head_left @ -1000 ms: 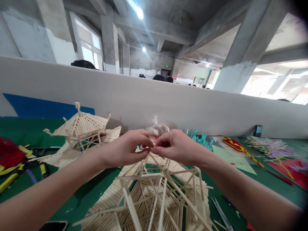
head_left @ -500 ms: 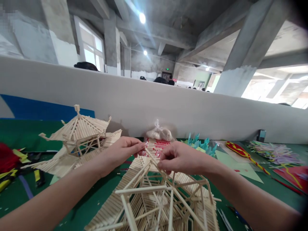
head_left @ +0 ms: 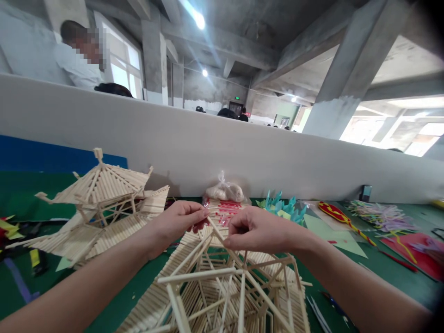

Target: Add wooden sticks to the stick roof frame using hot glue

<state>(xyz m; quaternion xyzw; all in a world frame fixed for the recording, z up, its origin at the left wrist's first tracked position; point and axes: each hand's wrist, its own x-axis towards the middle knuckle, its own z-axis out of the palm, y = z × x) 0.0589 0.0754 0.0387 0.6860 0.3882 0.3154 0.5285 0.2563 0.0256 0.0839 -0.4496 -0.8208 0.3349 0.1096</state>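
One wooden stick (head_left: 216, 230) slants — left hand (head_left: 183, 217) down to right hand (head_left: 261, 229).

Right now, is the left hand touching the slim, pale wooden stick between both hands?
Touching: the head view shows the left hand pinching the stick by its end.

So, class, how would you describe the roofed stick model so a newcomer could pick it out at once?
Start at the long white partition. Below it on the left, in front of the blue panel, stands a pale stick pavilion. Its closely slatted roof peaks in a small block, unlike the open stick frame at front centre.
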